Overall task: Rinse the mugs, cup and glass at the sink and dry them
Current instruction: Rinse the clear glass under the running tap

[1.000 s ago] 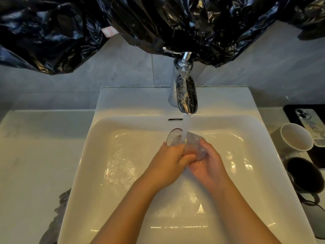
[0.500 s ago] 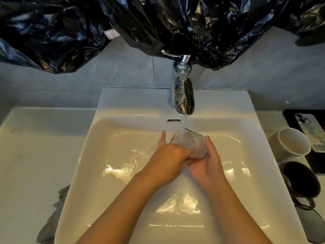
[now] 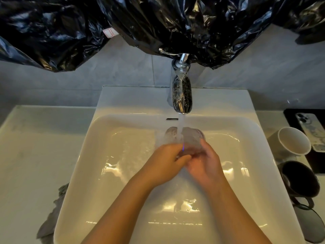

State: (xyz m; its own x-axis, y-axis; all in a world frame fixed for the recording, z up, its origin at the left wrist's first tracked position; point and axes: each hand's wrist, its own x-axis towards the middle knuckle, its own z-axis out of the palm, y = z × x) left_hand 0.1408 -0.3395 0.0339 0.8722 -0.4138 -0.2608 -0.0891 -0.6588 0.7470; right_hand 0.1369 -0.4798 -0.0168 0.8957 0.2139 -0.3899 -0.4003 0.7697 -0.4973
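A clear glass [image 3: 191, 140] is held over the white sink basin [image 3: 109, 155], under the stream running from the chrome tap [image 3: 182, 95]. Both hands wrap it: my left hand [image 3: 163, 164] from the left, my right hand [image 3: 205, 162] from the right and below. The lower part of the glass is hidden by my fingers. On the counter to the right stand a white mug [image 3: 292, 141] and a dark mug [image 3: 299, 178], both tipped with their mouths toward me.
A phone [image 3: 311, 127] lies on a black tray [image 3: 290, 113] at the far right. A grey cloth [image 3: 52, 217] lies on the left counter by the basin's corner. Black plastic sheeting [image 3: 158, 23] hangs over the wall above the tap.
The glass has been turned in my hands under the stream; its mouth, seen facing me before, is now blurred by water. The hands stay in the same spot.
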